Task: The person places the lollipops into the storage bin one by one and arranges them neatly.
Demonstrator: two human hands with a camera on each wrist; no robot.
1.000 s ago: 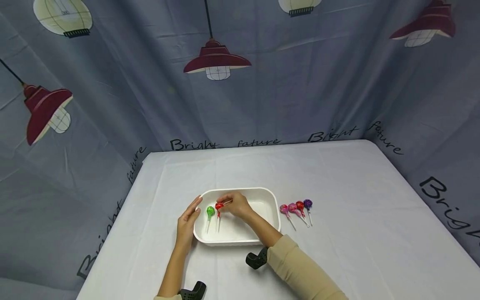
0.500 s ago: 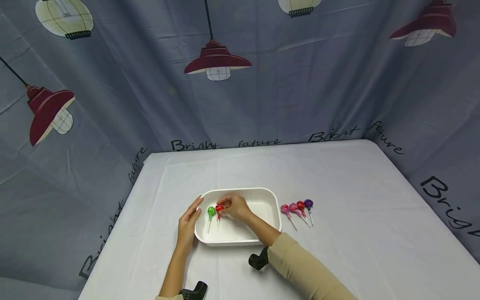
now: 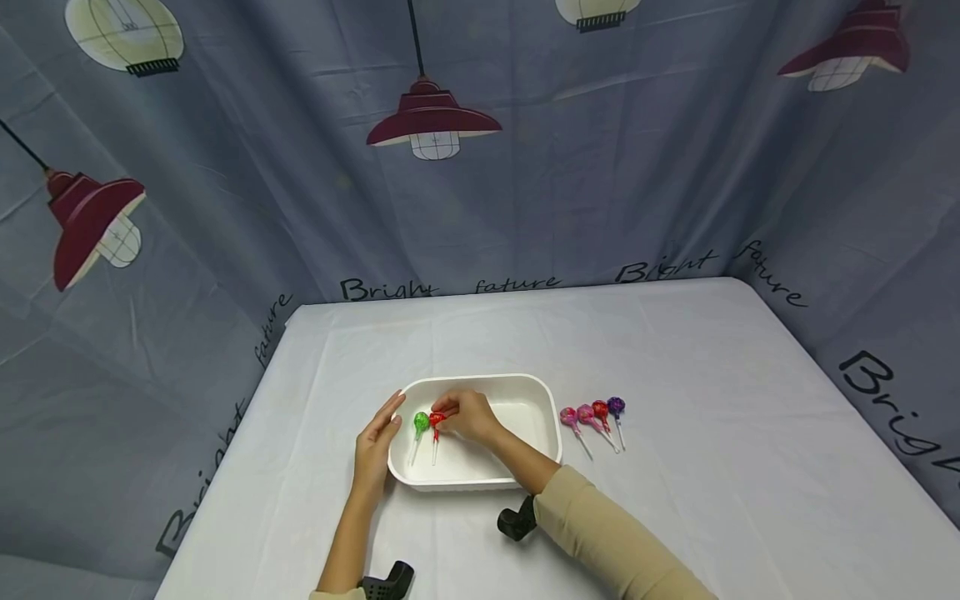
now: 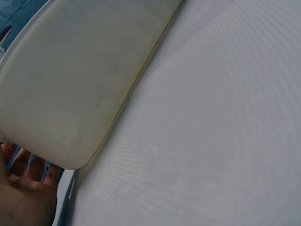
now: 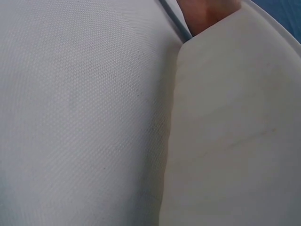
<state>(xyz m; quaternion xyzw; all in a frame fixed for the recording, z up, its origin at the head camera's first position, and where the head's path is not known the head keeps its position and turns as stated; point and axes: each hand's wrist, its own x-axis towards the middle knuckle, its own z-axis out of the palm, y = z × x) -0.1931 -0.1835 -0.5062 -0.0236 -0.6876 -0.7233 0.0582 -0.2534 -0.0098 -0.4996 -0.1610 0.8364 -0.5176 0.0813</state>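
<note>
A white tray (image 3: 540, 400) sits on the table with a green lollipop (image 3: 420, 422) lying at its left end. My right hand (image 3: 465, 417) is inside the tray, fingers curled round a red lollipop (image 3: 437, 419) right beside the green one, its stick pointing toward me. My left hand (image 3: 375, 442) rests with straight fingers against the tray's left outer wall (image 4: 70, 84). The right wrist view shows only the tray's side (image 5: 235, 132) and the cloth.
Several more lollipops (image 3: 592, 414), pink, red and purple, lie in a row on the white cloth just right of the tray. Printed curtains close in the table at the back and both sides. Black wrist camera mounts (image 3: 516, 522) sit near the front edge.
My right hand has lowered the red lollipop a little, closer to the tray floor beside the green one. The left hand has stayed against the tray.
</note>
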